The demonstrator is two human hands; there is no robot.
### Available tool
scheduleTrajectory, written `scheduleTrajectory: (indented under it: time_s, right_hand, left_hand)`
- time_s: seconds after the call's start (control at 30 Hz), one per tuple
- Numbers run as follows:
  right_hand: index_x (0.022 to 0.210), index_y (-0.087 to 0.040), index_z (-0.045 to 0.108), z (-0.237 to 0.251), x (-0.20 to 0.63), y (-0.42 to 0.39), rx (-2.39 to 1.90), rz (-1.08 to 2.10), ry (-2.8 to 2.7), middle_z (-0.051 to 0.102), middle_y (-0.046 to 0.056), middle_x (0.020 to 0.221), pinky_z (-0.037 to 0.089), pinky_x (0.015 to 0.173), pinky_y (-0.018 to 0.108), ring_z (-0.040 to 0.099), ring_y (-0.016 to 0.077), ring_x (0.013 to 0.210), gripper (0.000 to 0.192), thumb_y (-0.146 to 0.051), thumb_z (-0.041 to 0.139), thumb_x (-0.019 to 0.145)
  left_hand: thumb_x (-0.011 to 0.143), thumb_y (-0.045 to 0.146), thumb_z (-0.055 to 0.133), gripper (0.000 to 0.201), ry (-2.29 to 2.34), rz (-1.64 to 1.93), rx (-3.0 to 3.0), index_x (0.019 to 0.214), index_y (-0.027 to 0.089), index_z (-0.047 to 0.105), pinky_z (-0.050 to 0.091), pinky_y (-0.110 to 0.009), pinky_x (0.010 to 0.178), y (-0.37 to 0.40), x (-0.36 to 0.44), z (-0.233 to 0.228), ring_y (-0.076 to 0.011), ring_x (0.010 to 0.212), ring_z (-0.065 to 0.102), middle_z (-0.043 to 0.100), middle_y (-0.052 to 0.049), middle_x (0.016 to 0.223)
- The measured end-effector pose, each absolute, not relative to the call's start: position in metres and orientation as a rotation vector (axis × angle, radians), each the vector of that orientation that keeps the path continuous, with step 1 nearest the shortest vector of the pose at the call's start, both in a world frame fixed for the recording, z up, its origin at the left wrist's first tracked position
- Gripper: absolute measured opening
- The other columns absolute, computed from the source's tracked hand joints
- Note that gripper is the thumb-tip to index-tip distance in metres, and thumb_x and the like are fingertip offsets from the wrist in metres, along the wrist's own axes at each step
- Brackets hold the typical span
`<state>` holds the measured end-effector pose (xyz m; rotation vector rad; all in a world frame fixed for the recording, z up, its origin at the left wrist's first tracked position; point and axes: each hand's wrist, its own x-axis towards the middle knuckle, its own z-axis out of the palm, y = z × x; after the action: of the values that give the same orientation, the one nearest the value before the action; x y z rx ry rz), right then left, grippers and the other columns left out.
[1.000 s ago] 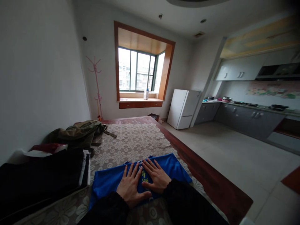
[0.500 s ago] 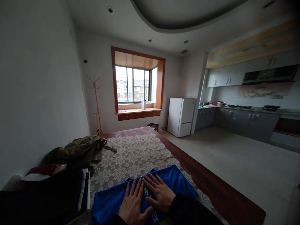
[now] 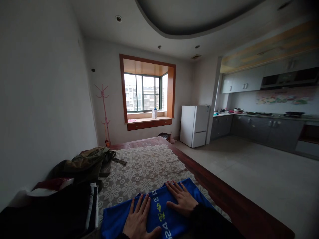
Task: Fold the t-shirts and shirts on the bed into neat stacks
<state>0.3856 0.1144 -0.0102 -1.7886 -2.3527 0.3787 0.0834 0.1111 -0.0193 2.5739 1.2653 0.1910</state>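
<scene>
A folded blue garment (image 3: 157, 212) with yellow and white print lies on the floral lace cover (image 3: 142, 166) of a low wooden platform. My left hand (image 3: 138, 220) rests flat on its left part, fingers spread. My right hand (image 3: 183, 199) presses flat on its right part, near the far edge. Both hands are palm down and hold nothing. Black sleeves cover both my forearms.
A stack of dark folded clothes (image 3: 54, 212) sits at the left, with an olive jacket (image 3: 86, 162) behind it. The platform's wooden edge (image 3: 224, 196) borders a tiled floor. A white fridge (image 3: 194, 125), kitchen counter (image 3: 261, 127), window (image 3: 144, 93) and pink coat stand (image 3: 103, 109) stand farther off.
My hands have slid apart on the blue garment, the right one going right, uncovering the print between them. The view has tilted upward.
</scene>
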Motion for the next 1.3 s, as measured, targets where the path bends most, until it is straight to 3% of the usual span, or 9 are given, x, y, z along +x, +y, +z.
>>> scheduleTrajectory:
  time_s: [0.2,0.43,0.67,0.93,1.3]
  right_hand:
    - [0.163,-0.026,0.027,-0.022,0.415,0.127,-2.044,0.236,-2.168,0.027,0.002,0.170,0.007,0.129,0.052,0.018,0.0300,0.158,0.079,-0.070,0.026,0.098]
    - [0.162,-0.023,0.033,-0.033,0.423,0.138,-2.277,0.107,-1.970,0.026,0.003,0.170,0.011,0.128,0.051,0.024,0.0273,0.157,0.077,-0.066,0.022,0.099]
    - [0.161,-0.017,0.034,-0.043,0.426,0.140,-2.281,0.045,-1.956,0.023,0.007,0.171,0.014,0.128,0.050,0.022,0.0279,0.158,0.075,-0.059,0.026,0.100]
    - [0.161,-0.018,0.034,-0.041,0.434,0.136,-2.207,0.038,-2.015,0.024,0.007,0.170,0.012,0.129,0.049,0.021,0.0273,0.158,0.078,-0.065,0.025,0.099]
    - [0.161,-0.014,0.031,-0.036,0.432,0.132,-2.188,0.050,-2.050,0.023,0.009,0.170,0.001,0.130,0.052,0.019,0.0292,0.158,0.084,-0.068,0.027,0.097]
  left_hand:
    - [0.088,0.083,0.033,0.095,1.461,0.127,2.511,0.160,0.024,0.018,0.010,-0.062,0.129,0.102,0.068,-0.006,-0.0347,0.159,0.016,0.021,-0.005,0.169]
    - [0.096,0.069,0.024,0.080,1.803,0.099,2.420,0.159,0.020,0.027,0.013,-0.059,0.129,0.095,0.034,-0.007,-0.0296,0.158,0.020,0.025,-0.005,0.169]
    - [0.097,0.063,0.027,0.078,1.842,0.074,2.389,0.159,0.016,0.029,0.018,-0.054,0.129,0.095,0.020,-0.001,-0.0284,0.157,0.024,0.028,-0.006,0.168]
    - [0.095,0.064,0.032,0.082,1.774,0.046,2.393,0.158,0.011,0.030,0.019,-0.052,0.129,0.096,-0.001,-0.005,-0.0299,0.156,0.026,0.027,-0.008,0.167]
    - [0.095,0.064,0.032,0.078,1.807,0.048,2.387,0.158,0.019,0.029,0.014,-0.061,0.128,0.097,-0.002,-0.008,-0.0325,0.157,0.023,0.025,-0.007,0.167]
